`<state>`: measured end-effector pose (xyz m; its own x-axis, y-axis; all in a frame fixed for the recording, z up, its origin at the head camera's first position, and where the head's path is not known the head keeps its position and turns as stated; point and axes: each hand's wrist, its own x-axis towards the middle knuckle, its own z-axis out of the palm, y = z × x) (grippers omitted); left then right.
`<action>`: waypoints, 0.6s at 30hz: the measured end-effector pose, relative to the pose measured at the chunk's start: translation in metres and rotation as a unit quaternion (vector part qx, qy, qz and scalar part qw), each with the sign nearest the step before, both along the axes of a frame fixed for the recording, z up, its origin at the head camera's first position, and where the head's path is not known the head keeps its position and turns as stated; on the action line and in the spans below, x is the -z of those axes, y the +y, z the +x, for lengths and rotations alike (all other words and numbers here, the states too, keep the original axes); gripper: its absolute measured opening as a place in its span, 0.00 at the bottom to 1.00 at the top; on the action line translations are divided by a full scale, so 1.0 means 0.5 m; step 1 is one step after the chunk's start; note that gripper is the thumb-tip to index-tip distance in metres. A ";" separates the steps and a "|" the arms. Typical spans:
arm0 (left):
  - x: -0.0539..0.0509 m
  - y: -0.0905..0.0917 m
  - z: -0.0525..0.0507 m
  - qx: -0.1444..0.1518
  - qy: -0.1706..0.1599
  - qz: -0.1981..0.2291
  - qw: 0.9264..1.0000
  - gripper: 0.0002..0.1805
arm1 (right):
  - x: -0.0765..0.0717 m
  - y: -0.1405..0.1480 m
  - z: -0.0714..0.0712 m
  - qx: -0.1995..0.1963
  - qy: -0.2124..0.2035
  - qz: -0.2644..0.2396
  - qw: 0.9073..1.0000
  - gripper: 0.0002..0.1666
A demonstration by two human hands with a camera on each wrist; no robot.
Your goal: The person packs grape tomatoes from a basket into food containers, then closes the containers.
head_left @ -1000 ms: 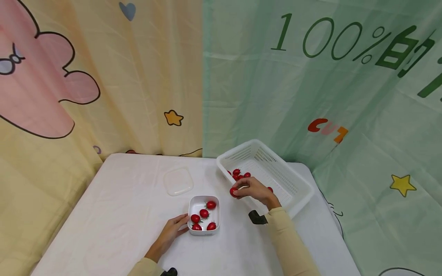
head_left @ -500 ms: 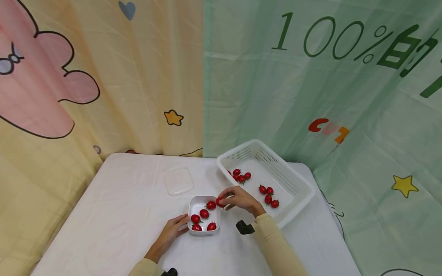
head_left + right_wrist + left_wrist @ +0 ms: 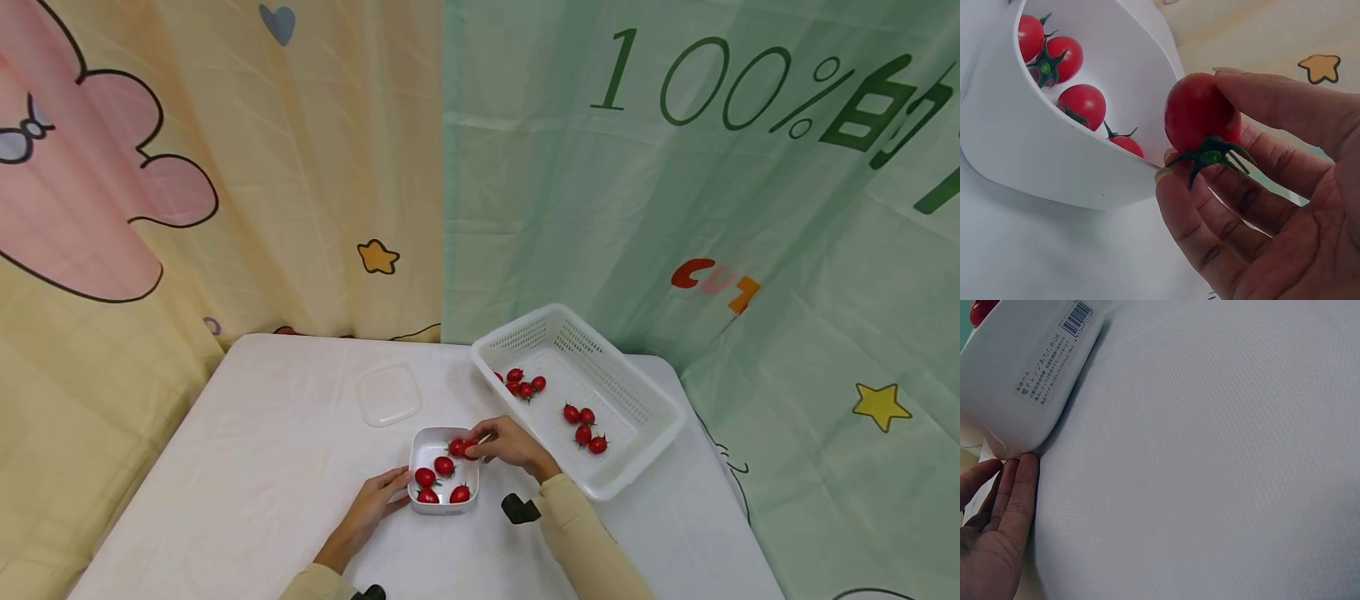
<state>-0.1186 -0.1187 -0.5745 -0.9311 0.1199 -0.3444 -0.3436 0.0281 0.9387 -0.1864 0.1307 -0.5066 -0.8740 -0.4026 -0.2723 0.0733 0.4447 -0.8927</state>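
Observation:
A small white square box [image 3: 442, 507] stands on the table with several red cherry tomatoes [image 3: 444, 466] inside. My left hand [image 3: 369, 510] rests its straight fingertips against the box's left side; the left wrist view shows this hand [image 3: 1000, 531] touching a corner of the box [image 3: 1029, 369] beside a printed label. At the box's right rim, my right hand [image 3: 510, 443] pinches one tomato between thumb and fingers. In the right wrist view the held tomato [image 3: 1200, 112] has green sepals, and the hand [image 3: 1272, 181] is just over the rim.
A white perforated basket [image 3: 637, 450] stands at the back right, holding several more tomatoes [image 3: 583, 434] in two groups. A translucent lid [image 3: 389, 395] lies flat behind the box. Curtains [image 3: 330, 167] hang beyond the white-covered table [image 3: 247, 450].
My right hand has moved left and down from over the basket's near edge to the box's right rim, bringing the tomato along. My left hand and the box have stayed put.

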 end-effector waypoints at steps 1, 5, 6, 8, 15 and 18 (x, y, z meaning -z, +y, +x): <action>0.000 0.000 0.000 0.000 0.000 0.001 1.000 0.31 | 0.000 0.000 0.001 0.000 0.000 0.002 1.000 0.12; 0.000 -0.002 0.001 0.007 0.007 0.008 1.000 0.32 | -0.008 0.002 0.002 -0.006 0.006 0.008 1.000 0.14; 0.001 -0.003 0.001 0.009 0.008 0.009 1.000 0.32 | -0.012 0.004 0.002 -0.010 0.007 0.008 1.000 0.14; 0.002 -0.004 0.001 0.014 0.011 0.010 1.000 0.33 | -0.019 0.010 0.002 -0.015 0.012 0.003 1.000 0.16; 0.007 -0.006 -0.001 0.020 0.011 0.013 1.000 0.34 | -0.046 0.041 -0.007 -0.009 0.042 -0.006 0.999 0.16; 0.008 -0.005 -0.003 0.021 0.010 0.011 1.000 0.34 | -0.058 0.056 -0.012 0.004 0.049 -0.021 0.999 0.16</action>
